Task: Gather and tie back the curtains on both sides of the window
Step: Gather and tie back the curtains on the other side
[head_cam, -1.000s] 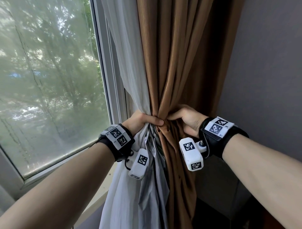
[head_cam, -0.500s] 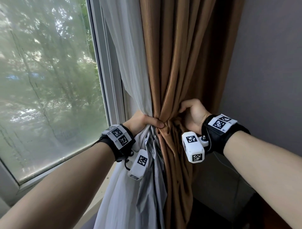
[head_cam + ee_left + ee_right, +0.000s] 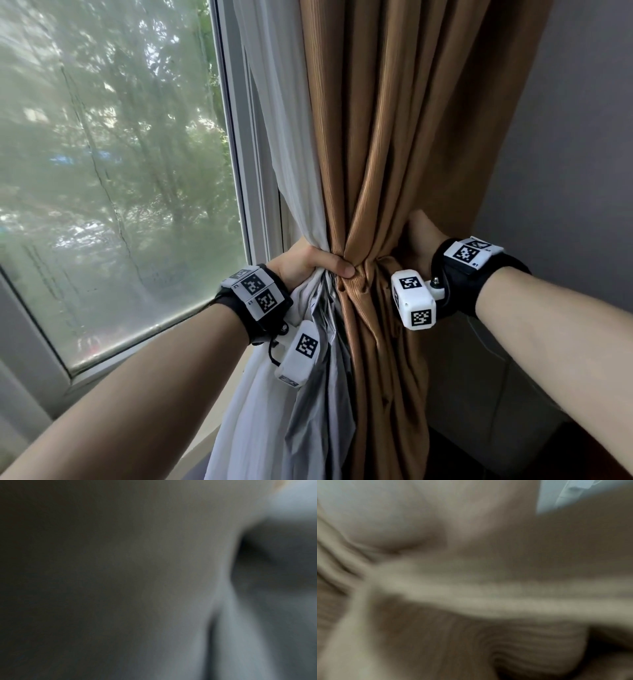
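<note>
A brown ribbed curtain and a white sheer curtain hang to the right of the window and are bunched together at waist height. My left hand grips the bunch from the left, its thumb lying across the front. My right hand reaches behind the brown curtain on the right side; its fingers are hidden by the fabric. The left wrist view is filled with blurred grey cloth. The right wrist view shows blurred brown folds close up.
The window pane with its white frame fills the left. A grey wall stands close on the right. A pale sill runs below the window behind the hanging cloth.
My right hand has left the front of the bunch, risen and slid round behind the brown curtain. My left hand keeps its grip in the same place.
</note>
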`<action>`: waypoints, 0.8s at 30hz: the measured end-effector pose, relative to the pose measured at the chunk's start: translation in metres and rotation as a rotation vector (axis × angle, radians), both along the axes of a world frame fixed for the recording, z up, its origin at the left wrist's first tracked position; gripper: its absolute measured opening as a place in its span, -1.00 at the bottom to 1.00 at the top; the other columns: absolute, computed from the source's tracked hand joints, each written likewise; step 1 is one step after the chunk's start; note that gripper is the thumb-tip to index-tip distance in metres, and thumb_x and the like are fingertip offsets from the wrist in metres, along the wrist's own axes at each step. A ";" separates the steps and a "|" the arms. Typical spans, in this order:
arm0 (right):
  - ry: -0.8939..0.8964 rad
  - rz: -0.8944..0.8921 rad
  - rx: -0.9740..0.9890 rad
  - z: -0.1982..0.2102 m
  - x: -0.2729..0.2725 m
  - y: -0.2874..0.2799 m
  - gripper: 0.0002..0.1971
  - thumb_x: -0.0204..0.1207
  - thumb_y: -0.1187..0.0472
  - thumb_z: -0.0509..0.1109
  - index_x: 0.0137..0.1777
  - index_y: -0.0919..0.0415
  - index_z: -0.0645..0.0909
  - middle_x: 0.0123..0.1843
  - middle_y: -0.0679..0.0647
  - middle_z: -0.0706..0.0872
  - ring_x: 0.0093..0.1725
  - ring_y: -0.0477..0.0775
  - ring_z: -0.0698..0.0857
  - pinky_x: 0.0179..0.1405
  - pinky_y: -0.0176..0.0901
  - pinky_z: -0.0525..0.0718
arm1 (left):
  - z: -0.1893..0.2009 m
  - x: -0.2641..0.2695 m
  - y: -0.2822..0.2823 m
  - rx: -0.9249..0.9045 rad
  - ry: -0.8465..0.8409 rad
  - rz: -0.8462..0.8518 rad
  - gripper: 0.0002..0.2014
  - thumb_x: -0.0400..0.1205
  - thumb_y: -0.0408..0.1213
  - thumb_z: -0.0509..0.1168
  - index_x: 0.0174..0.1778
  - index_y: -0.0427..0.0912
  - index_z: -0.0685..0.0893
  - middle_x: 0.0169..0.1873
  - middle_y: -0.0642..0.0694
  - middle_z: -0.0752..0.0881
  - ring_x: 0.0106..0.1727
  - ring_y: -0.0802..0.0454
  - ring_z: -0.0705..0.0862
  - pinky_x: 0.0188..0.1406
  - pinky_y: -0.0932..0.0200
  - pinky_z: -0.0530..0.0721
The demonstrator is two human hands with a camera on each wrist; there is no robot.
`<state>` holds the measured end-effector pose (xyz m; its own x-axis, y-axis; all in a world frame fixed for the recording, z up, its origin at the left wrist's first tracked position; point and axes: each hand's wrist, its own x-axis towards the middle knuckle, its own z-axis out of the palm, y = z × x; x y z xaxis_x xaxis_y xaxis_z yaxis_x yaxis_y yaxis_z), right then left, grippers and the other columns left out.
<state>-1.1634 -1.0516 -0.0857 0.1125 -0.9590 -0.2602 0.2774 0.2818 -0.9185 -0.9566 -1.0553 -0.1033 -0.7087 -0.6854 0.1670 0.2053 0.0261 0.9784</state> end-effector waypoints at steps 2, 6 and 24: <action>0.058 -0.007 -0.057 0.006 0.004 0.006 -0.40 0.61 0.14 0.25 0.62 0.42 0.54 0.57 0.41 0.62 0.58 0.47 0.59 0.67 0.32 0.46 | -0.001 -0.001 -0.003 0.010 0.010 0.011 -0.37 0.22 -0.51 0.50 0.28 -0.43 0.62 -0.02 -0.20 0.89 0.03 -0.12 0.88 0.08 -0.01 0.82; 0.282 -0.101 -0.088 0.006 -0.001 0.003 -0.69 0.71 0.39 0.17 0.21 0.45 0.74 0.25 0.48 0.78 0.22 0.43 0.77 0.55 0.38 0.60 | 0.000 -0.002 -0.006 -0.001 -0.009 0.040 -0.37 0.23 -0.58 0.47 0.28 -0.47 0.59 -0.09 -0.18 0.89 -0.03 -0.08 0.88 0.03 0.05 0.82; 0.567 -0.151 -0.406 0.001 -0.007 0.050 -0.72 0.34 0.47 0.65 0.00 0.16 0.86 0.01 0.07 0.93 0.07 0.04 0.88 0.17 -0.11 0.75 | -0.004 -0.015 -0.010 -0.053 0.003 0.445 -0.30 0.11 -0.57 0.63 0.26 -0.46 0.75 0.10 -0.29 0.87 0.14 -0.24 0.86 0.14 -0.10 0.81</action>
